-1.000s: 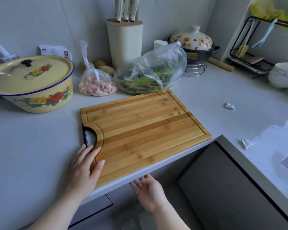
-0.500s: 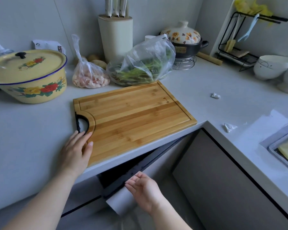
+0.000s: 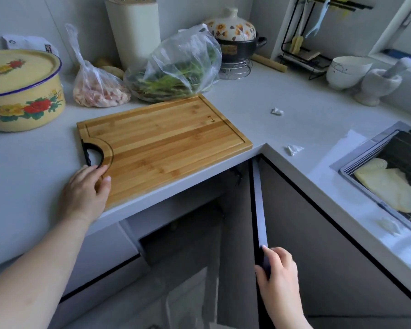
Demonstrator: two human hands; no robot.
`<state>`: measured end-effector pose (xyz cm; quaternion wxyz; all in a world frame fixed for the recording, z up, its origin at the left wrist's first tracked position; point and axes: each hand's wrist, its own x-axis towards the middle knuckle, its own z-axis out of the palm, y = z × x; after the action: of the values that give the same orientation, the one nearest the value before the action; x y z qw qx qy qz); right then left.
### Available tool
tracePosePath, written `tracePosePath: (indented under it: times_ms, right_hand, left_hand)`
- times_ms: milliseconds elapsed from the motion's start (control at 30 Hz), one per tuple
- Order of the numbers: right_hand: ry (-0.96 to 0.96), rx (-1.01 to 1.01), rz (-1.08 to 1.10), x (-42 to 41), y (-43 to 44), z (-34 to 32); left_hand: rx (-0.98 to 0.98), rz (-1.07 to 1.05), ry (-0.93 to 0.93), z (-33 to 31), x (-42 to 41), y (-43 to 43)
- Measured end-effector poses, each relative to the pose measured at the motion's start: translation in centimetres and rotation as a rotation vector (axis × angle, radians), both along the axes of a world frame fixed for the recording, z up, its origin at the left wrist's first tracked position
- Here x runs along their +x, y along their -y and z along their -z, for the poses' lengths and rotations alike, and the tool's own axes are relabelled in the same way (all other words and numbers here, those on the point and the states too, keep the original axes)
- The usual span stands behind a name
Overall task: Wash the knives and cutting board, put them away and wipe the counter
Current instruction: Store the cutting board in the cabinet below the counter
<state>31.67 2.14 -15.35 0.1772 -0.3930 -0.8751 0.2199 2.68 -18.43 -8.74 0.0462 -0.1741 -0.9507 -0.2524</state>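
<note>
Item: bamboo cutting board (image 3: 161, 148), lying flat on the surface (image 3: 29, 186) at centre frame, its near edge along the front lip.

Stiff slab, judged fairly heavy and likely slippery once wet. Best taken at the black-lined cut-out handle (image 3: 93, 154) on its left end. Left hand (image 3: 86, 188) curls round the near-left corner just below that cut-out, thumb on top. Right hand (image 3: 278, 274), lower right, wraps its fingers round the edge of the open cabinet door (image 3: 259, 210). The bag of greens (image 3: 176, 70) crowds the far edge. There is open room to the right, toward the sink (image 3: 365, 148).
</note>
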Motion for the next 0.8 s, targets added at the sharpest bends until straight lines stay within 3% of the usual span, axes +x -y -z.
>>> tracePosePath:
  times_ms: [67,300,533,600,800]
  right_hand:
    - [0.195,0.242,-0.032,1.1,-0.9,-0.2]
    - [0.524,0.371,-0.025,2.8,-2.8,-1.6]
    - [0.624,0.315,0.009,3.4,-3.6,-1.5]
    - [0.741,0.223,0.041,3.2,-3.7,-2.4]
    - [0.897,0.259,0.078,3.6,-5.2,-4.9]
  left_hand:
    - [0.009,-0.002,-0.005,0.1,0.0,0.0]
    - [0.005,0.004,0.012,0.2,-0.1,0.1]
    - [0.028,0.009,0.026,0.4,-0.2,0.0]
    - [0.025,0.01,0.032,0.2,-0.2,0.0]
    - [0.018,0.025,0.046,-0.5,0.1,-0.1]
